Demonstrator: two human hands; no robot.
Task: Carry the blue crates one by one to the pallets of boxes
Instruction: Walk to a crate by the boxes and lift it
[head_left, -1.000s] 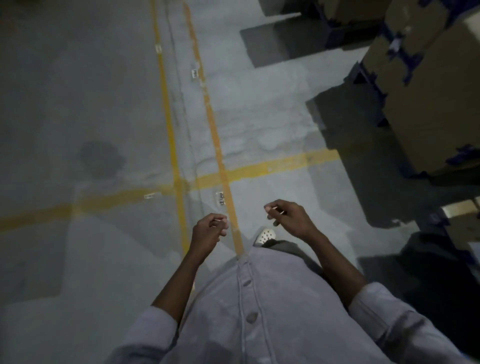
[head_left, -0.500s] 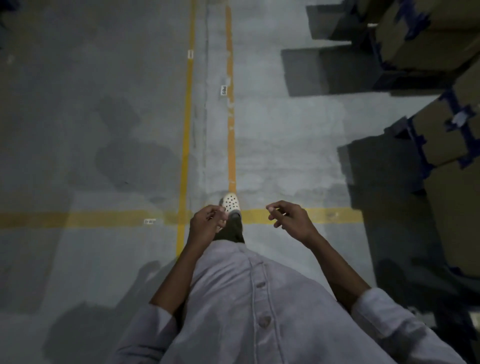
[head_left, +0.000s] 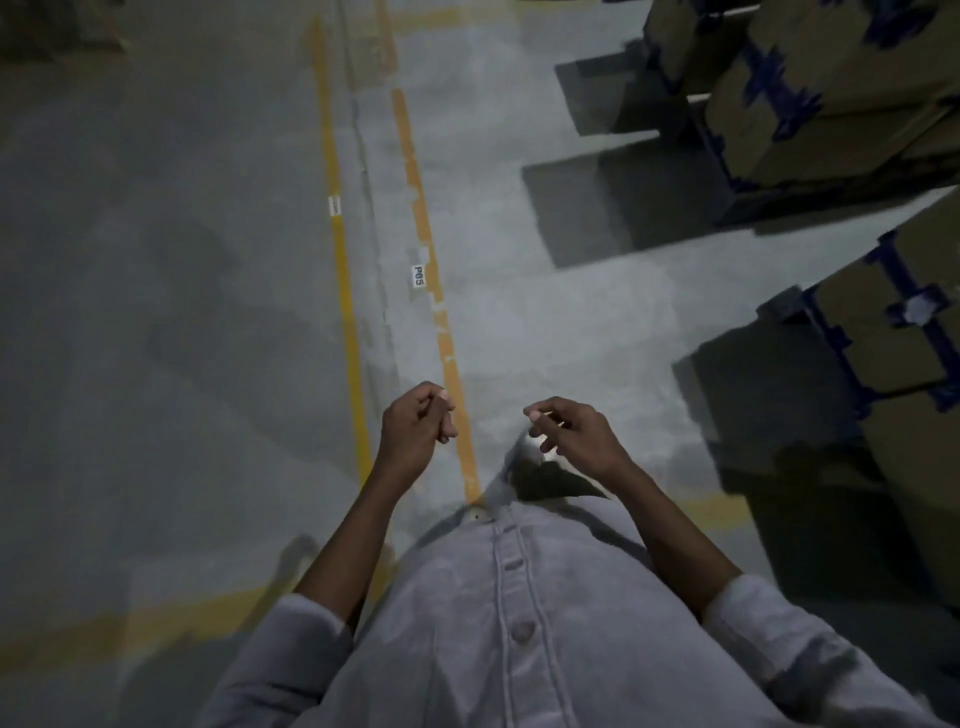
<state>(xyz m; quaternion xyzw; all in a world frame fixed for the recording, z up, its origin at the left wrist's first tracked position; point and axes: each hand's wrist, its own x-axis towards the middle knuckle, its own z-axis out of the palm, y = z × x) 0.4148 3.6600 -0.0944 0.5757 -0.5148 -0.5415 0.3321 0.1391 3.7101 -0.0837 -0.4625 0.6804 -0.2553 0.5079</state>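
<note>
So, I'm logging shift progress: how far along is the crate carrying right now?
Done: nothing can be confirmed; no blue crate shows on or by the stacked cardboard boxes at right. In hand: nothing; the left hand and right hand hang loosely curled and empty over the yellow floor lines. Left: fetching a crate and carrying it to those boxes.

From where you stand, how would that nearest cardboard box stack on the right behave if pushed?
Probably stiff: the cardboard box stack keeps square edges. Likely moves as one, since blue bands bind it.
</note>
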